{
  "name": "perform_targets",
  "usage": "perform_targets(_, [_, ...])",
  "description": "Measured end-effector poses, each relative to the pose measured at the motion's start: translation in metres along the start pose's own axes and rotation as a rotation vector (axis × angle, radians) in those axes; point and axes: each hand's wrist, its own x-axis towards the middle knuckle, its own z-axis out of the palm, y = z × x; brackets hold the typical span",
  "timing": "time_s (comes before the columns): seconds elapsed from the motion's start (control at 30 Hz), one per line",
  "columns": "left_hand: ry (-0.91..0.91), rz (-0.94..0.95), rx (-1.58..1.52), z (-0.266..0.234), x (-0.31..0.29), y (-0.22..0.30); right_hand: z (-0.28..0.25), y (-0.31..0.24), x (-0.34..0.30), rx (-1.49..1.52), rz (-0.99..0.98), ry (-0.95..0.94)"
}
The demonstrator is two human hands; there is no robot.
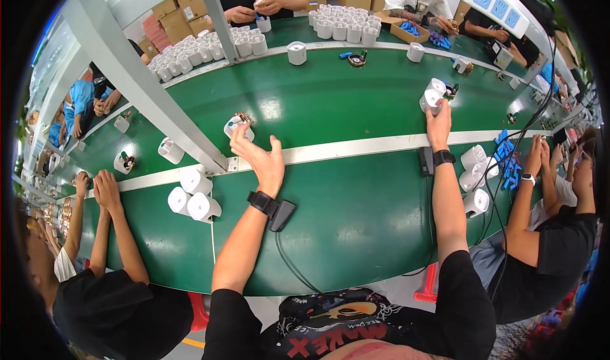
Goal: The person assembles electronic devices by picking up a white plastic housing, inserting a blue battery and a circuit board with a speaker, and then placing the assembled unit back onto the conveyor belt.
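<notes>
One head cam, fisheye, looks down close over green bench (343, 214).

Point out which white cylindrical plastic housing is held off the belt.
The white cylindrical plastic housing gripped in the right hand; the others rest on the green belt.

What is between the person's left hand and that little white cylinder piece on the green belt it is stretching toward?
Nothing visible. The left hand is open, its fingers right at the white cylinder on the green belt. The grey slanted post passes just to the left, not across that gap.
</notes>
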Motion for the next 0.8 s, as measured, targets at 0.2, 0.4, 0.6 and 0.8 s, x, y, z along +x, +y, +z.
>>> perform_targets(0.2, [-0.123,0.021,-0.128,0.011,-0.005,-0.002,0.002,0.008,-0.011,0.206,-0.067,0.079])
perform_targets(0.4, [-0.669,-0.096,-0.480,0.011,-0.018,0.019,0.013,-0.120,-0.110,0.700,-0.111,-0.401])
perform_targets(0.6, [-0.986,-0.077,-0.346,0.009,-0.023,0.043,-0.017,-0.178,-0.151,0.596,-0.613,-0.614])
perform_targets(0.8, [-0.885,-0.157,-0.410,0.009,-0.026,0.031,-0.012,-0.151,-0.120,0.787,-0.490,-0.583])
